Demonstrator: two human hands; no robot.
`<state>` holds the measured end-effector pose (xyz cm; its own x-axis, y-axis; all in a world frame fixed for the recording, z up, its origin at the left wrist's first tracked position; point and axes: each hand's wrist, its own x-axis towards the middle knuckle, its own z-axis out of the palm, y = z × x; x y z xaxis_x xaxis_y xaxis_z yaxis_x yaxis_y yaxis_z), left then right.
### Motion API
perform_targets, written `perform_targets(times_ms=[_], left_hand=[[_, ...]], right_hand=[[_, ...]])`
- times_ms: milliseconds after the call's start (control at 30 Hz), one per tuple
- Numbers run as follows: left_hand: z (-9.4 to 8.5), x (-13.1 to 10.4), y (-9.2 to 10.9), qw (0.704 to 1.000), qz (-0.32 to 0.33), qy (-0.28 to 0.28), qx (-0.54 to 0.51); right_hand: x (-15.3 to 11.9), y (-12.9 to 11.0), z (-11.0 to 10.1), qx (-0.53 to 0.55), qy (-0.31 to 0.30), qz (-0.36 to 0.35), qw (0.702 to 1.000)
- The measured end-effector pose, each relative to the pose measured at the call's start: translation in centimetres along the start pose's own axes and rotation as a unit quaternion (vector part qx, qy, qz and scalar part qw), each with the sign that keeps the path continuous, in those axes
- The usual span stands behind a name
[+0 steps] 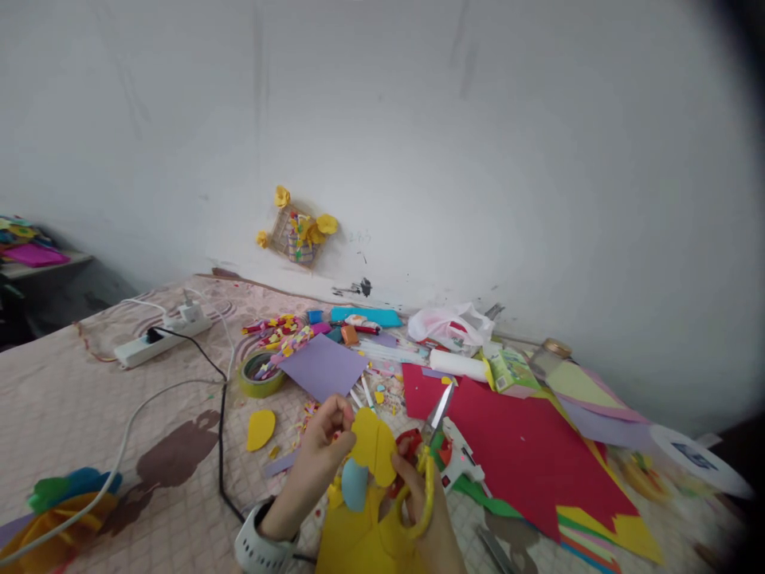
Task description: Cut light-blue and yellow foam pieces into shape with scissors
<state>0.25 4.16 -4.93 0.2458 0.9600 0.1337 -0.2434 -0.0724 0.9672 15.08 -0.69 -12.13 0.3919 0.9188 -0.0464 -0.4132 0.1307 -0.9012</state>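
Observation:
My left hand point(327, 438), with a white watch point(263, 542) on its wrist, pinches the left edge of a yellow paper cutout point(374, 446) with rounded lobes. My right hand point(427, 510) is closed round the yellow handle of a pair of scissors point(437, 418), blades up and apart from the cutout. Its fingers also touch the cutout's right edge. Just below the cutout is a light blue rounded piece point(355, 485). Yellow paper point(350, 546) lies beneath both hands. To the left, a yellow half-round piece point(260, 430) rests on the tablecloth.
A white hot glue gun point(463, 454) lies right of my right hand, beside red sheets point(526, 446). Purple paper point(326, 367), a tape roll point(261, 375) and scraps lie ahead. A power strip point(161, 339) and loose cables point(221, 446) cross the left side.

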Motion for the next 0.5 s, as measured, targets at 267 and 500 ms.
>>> perform_targets(times_ms=[267,500], left_hand=[[-0.01,-0.25,-0.19,0.997,0.000,0.025,-0.076],[-0.05,-0.27,-0.14,0.995,0.027,0.046,-0.079]], right_hand=[[0.28,0.09,-0.44,0.011,0.051,-0.012,0.999],[0.27,-0.04,0.27,-0.034,0.044,-0.034,0.998]])
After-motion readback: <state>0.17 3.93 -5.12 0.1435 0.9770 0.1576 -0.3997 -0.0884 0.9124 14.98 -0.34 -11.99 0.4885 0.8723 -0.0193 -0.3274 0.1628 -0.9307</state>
